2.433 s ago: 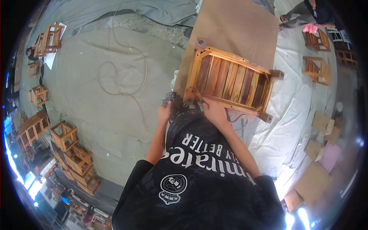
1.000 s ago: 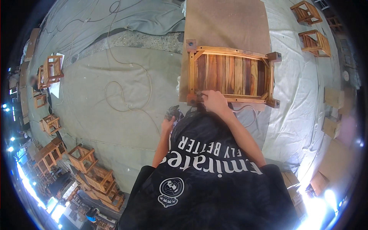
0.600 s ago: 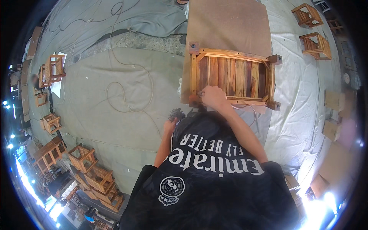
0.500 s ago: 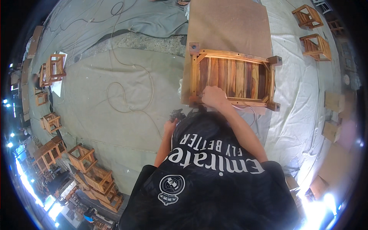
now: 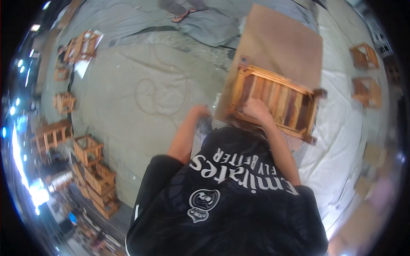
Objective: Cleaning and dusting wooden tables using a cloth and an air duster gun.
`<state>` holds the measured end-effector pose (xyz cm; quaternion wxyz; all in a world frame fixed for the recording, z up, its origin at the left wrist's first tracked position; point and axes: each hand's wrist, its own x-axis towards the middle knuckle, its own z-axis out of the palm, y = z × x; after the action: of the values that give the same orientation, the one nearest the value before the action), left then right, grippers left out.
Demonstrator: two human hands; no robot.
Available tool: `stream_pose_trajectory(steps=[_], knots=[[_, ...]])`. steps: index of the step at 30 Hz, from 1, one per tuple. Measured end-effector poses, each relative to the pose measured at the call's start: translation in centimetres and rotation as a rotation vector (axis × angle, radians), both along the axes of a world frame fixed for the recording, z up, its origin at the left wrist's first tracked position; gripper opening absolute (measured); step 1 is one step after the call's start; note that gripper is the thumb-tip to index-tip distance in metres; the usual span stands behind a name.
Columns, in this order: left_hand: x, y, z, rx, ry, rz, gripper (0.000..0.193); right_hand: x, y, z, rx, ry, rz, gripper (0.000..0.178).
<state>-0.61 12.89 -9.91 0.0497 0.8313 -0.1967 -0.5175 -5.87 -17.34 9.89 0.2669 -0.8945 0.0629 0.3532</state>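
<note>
A slatted wooden stool or small table (image 5: 273, 100) lies upside down, its short dark-tipped legs pointing up. At its near left corner is my right hand (image 5: 257, 109), fingers curled in over the near rail; what they hold, if anything, is hidden. My left hand (image 5: 200, 112) is raised left of that corner, apart from the wood and blurred. A dark grey crumpled bundle (image 5: 205, 127) hangs from its closed fingers; its exact kind is unclear.
Brown board (image 5: 284, 42) lies under the piece. Wooden frames stand at left (image 5: 87, 149) and right (image 5: 366, 91). A thin hose (image 5: 160, 113) loops on the floor sheet. Another person's foot (image 5: 181, 17) shows at the far side.
My left hand has risen away from my body with the dark bundle. My right hand stays at the same corner. The whole view has turned, and a person's foot now shows more fully.
</note>
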Motion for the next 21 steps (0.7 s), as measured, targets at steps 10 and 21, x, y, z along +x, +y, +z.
stream_pose_trajectory(steps=[10, 21], knots=[[-2.5, -20.0, 43.0, -0.855, -0.571, -0.316, 0.059, -1.9, -2.9, -5.4, -0.088, -0.127, 0.096, 0.034], [-14.2, -24.4, 44.8, -1.934, 1.09, -0.489, 0.026, -0.6, -4.3, -0.8, -0.008, 0.032, 0.086, 0.034]])
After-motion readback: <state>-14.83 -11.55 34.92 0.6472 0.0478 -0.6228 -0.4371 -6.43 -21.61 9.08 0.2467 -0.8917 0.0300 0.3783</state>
